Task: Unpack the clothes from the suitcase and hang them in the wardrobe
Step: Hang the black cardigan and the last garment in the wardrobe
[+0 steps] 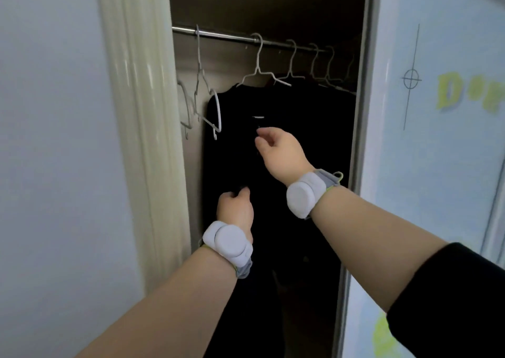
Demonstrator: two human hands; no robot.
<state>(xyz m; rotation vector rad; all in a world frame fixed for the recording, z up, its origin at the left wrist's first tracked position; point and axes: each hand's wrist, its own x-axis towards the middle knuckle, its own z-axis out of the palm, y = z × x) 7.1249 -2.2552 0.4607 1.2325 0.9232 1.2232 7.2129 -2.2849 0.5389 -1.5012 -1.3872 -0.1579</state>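
Note:
A black garment (235,144) hangs on a white hanger (259,71) from the wardrobe's metal rail (226,36). My right hand (281,152) pinches the garment's front near a small white tag, fingers closed on the dark cloth. Lower down, my left hand (236,210) grips the same garment at its front. Both wrists wear white bands. The suitcase is out of view.
Two empty white hangers (207,103) dangle at the rail's left end, close to the cream door frame (142,128). More hangers with dark clothes (328,84) fill the rail's right side. A sliding door (437,139) with drawings stands at the right.

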